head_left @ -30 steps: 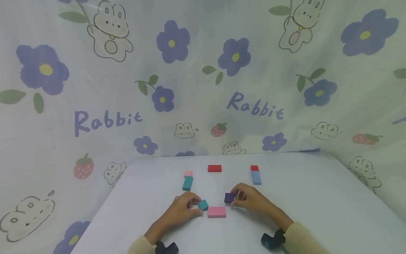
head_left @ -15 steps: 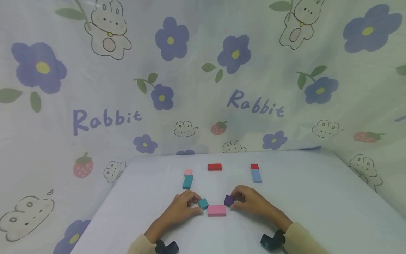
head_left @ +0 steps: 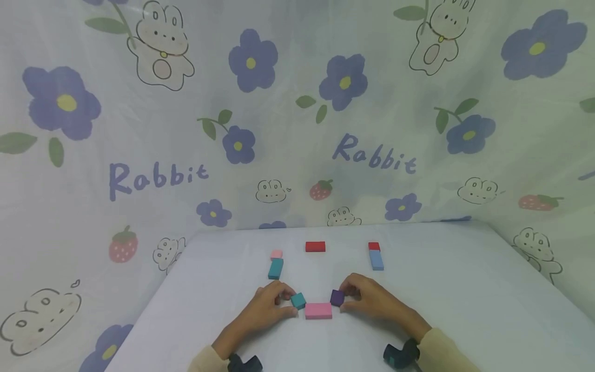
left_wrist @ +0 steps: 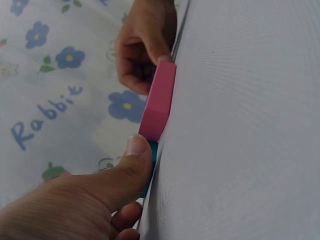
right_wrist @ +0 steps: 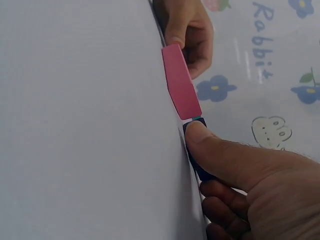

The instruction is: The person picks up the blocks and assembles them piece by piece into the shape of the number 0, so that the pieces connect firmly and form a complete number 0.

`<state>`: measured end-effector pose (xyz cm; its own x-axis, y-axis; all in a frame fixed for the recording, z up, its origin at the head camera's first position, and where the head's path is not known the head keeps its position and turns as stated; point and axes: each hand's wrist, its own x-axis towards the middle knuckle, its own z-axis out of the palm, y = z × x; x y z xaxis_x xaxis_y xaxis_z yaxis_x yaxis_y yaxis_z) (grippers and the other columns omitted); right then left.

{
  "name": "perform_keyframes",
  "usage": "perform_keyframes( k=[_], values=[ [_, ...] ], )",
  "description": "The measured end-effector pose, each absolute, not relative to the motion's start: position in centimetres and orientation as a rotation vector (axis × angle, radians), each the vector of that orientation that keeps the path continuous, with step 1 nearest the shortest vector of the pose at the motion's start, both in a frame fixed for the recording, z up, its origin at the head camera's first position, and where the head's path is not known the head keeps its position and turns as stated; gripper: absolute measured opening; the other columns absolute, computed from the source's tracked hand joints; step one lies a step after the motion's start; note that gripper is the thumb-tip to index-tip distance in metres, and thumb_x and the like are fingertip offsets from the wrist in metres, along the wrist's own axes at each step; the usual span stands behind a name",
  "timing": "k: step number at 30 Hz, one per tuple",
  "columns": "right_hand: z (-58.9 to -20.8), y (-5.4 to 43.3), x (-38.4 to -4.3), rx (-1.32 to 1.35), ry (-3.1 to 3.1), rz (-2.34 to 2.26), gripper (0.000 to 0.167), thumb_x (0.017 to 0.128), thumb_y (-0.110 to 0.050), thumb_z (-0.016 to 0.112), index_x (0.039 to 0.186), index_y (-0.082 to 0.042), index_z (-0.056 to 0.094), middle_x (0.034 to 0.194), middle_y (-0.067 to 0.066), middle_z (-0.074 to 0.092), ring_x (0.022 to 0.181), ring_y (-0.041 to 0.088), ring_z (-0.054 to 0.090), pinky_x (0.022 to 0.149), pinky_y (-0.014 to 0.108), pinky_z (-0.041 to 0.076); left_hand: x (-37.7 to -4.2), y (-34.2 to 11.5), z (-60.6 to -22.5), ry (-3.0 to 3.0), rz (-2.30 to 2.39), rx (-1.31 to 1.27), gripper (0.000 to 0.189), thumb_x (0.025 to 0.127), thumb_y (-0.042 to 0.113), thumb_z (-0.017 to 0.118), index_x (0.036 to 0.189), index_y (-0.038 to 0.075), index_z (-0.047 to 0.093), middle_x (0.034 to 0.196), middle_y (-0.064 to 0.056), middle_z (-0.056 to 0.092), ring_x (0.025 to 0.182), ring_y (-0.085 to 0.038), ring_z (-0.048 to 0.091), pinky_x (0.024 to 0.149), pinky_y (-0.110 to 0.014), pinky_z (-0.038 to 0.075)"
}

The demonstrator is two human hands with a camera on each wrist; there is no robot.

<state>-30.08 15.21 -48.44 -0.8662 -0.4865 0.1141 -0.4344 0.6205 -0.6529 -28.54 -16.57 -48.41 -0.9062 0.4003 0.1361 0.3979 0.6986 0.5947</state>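
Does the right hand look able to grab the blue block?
Probably yes: the blue block lies beyond the right hand with nothing between, though that hand would first need to release the purple cube.

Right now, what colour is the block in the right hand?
The block is dark purple, clearest in the head view.

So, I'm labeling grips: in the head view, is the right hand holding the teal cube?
No, the right hand pinches the purple cube, while the left hand holds the teal cube.
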Motion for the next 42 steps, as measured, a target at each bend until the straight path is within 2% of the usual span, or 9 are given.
perform_keyframes(
  k=[8,29,42],
  values=[
    [-48.38,15.54,-30.18,-0.831,2.742,-1.088,0.034,0.082,-0.043,0.080,0.106,-0.024,0.065,0.099,-0.016,0.060,0.094,0.003,0.057,0.084,0.022,0.053,-28.48,-16.43,-48.17,2.890,1.004,0.659,0.037,0.083,0.046,0.078,0.110,0.023,0.067,0.097,0.013,0.059,0.081,-0.004,0.047,0.075,-0.028,0.032],
    [-48.33,15.54,-30.03,-0.847,2.728,-1.087,0.031,0.083,-0.041,0.080,0.104,-0.025,0.064,0.101,-0.015,0.059,0.095,0.003,0.055,0.087,0.022,0.053,-28.88,-16.73,-48.94,2.879,1.014,0.649,0.039,0.083,0.049,0.076,0.112,0.024,0.067,0.098,0.014,0.058,0.081,-0.004,0.047,0.073,-0.027,0.032],
    [-48.58,15.68,-30.07,-0.849,2.727,-1.078,0.032,0.083,-0.044,0.079,0.105,-0.026,0.064,0.101,-0.016,0.059,0.096,0.003,0.056,0.089,0.023,0.053,-28.85,-16.72,-48.91,2.874,1.018,0.645,0.039,0.083,0.049,0.076,0.112,0.024,0.067,0.099,0.014,0.058,0.082,-0.004,0.048,0.075,-0.027,0.033]
  ],
)
